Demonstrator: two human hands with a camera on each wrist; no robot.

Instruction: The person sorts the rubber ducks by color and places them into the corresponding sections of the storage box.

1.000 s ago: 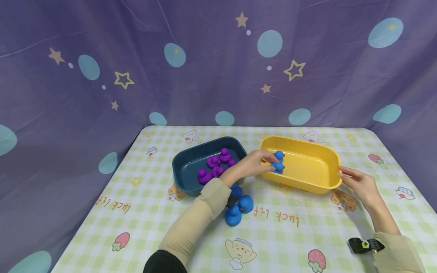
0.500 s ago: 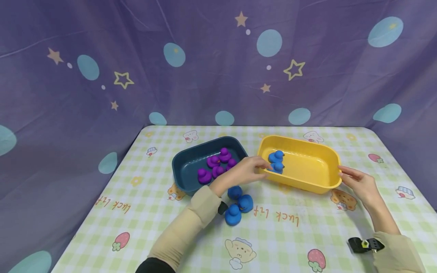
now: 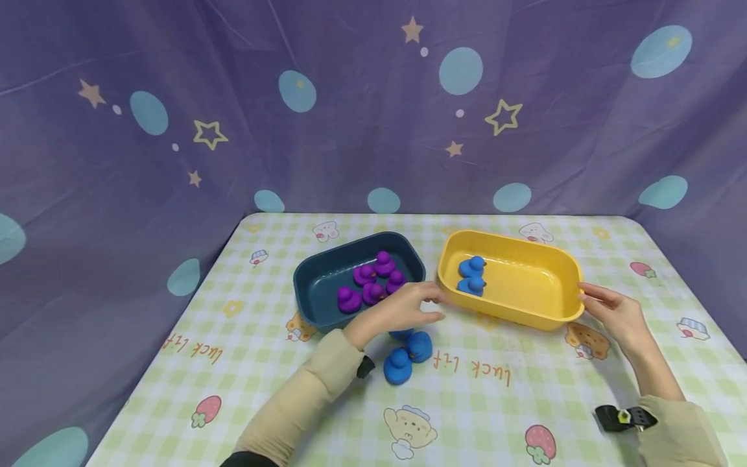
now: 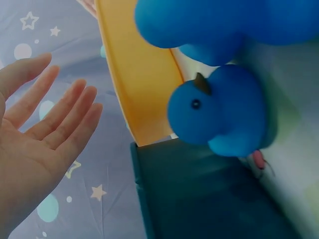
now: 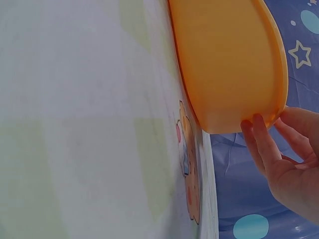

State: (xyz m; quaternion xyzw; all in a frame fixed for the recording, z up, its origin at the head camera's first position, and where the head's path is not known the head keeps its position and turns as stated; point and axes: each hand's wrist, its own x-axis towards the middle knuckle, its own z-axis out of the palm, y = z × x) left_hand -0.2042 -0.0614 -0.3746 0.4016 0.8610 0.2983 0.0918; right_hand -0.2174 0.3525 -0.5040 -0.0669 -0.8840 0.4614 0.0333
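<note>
Left hand (image 3: 403,308) flat, fingers spread, holding nothing, over blue ducks (image 3: 406,355) on bench (image 3: 478,402). Right hand (image 3: 613,314) touches yellow tub (image 3: 563,272) end (fingers relaxed).

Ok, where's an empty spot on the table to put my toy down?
The near cloth in front of the blue ducks is bare, and so is the left side beside the dark blue tub. It is crowded between that tub and the yellow tub, where the left hand hovers.

The left hand (image 3: 403,310) covers most of one blue duck (image 3: 401,334), at 11 o'clock from its neighbours; in the left wrist view another duck (image 4: 214,25), perhaps two, runs off the top edge.
</note>
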